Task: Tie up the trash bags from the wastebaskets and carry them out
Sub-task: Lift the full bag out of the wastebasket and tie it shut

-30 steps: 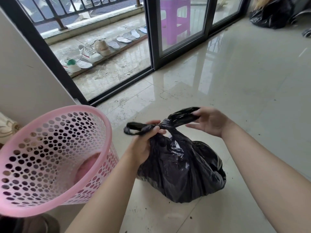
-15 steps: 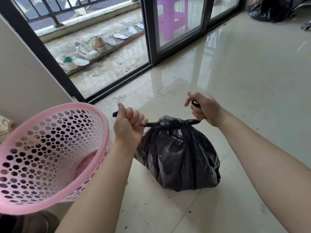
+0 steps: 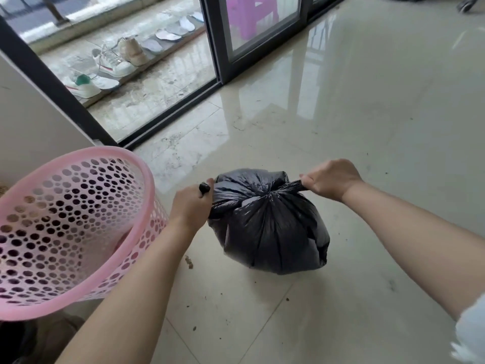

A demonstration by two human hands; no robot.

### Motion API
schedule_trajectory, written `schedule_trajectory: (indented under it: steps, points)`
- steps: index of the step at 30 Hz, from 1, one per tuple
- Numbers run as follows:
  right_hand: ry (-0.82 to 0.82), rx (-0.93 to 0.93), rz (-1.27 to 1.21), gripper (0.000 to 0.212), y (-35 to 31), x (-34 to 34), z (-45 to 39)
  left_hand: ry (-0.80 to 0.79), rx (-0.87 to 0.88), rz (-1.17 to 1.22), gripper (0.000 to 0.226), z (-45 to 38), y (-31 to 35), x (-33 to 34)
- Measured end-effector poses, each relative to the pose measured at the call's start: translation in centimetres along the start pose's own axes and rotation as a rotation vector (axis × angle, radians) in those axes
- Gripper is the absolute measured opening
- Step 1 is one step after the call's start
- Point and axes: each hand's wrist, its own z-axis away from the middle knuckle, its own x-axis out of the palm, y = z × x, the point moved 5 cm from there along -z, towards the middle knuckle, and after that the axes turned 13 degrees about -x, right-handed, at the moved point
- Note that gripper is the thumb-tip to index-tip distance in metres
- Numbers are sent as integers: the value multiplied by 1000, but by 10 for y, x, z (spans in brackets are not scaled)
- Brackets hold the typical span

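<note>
A full black trash bag (image 3: 267, 227) sits on the glossy tile floor in front of me. Its two twisted top ends are stretched out sideways from a knot at the bag's top middle. My left hand (image 3: 190, 206) is fisted around the left end, whose black tip pokes out above the fist. My right hand (image 3: 330, 179) grips the right end, pulled taut. A pink perforated wastebasket (image 3: 78, 232) stands tilted at the lower left, with no bag inside it.
A black-framed sliding glass door (image 3: 217, 61) opens onto a balcony with several shoes (image 3: 110, 61) and insoles. A purple stool (image 3: 249, 14) shows behind the glass. A white wall (image 3: 29, 122) stands at the left. Small crumbs lie on the floor (image 3: 367, 114).
My hands have pulled the two bag ends further apart and lower, drawing the knot tight against the top of the bag. The bag now looks rounder and more compact.
</note>
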Motion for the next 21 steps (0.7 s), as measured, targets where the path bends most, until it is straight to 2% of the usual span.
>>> schedule_trajectory:
  steps: [4, 12, 14, 17, 19, 21]
  points:
    - [-37, 64, -15, 48, 15, 6, 14, -35, -19, -28, 57, 1, -2, 13]
    - [-114, -40, 8, 58, -3, 16, 4, -154, 101, -660, 55, 8, -6, 46]
    - [-190, -13, -40, 59, -5, 25, 6, -208, 71, -666, 63, 6, -6, 53]
    - [-263, -4, -142, 53, -6, 30, 4, -334, -89, -560, 74, -1, -12, 61]
    - [-246, -16, -193, 37, -6, 27, 1, -350, -159, -515, 78, -7, -18, 63]
    - [-261, -36, -233, 33, -8, 23, -3, -347, -245, -425, 76, -11, -22, 65]
